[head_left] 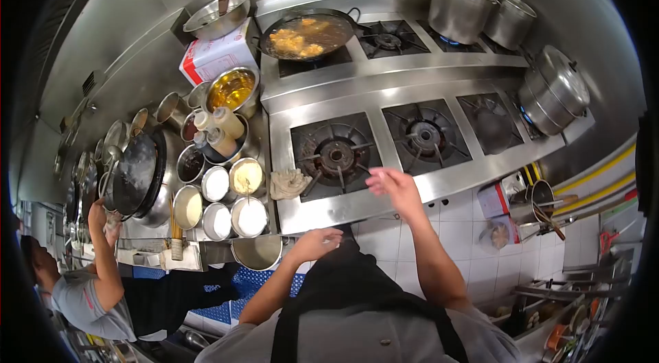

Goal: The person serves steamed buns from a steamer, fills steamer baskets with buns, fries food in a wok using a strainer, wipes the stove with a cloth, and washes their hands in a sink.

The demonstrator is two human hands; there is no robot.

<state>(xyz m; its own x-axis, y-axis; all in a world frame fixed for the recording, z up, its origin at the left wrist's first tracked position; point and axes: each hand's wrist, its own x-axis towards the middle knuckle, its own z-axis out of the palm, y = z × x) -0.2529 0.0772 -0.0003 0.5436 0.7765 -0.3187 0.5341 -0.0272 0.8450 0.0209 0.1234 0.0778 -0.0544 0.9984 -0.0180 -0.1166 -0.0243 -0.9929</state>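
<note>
My right hand is raised in front of the stove's front edge, with its fingers apart and nothing in it. Close to my apron, my left hand hangs palm inward and also holds nothing, its fingers stretched out. A crumpled cloth lies on the stove beside the front left burner. On the back left burner a wide black pan holds oil with golden pieces frying in it. The middle front burner bears no pot.
Steel bowls of white and yellow contents and squeeze bottles stand left of the stove. Tall pots and a lidded steamer stand at the right. A co-worker works at a wok on the far left.
</note>
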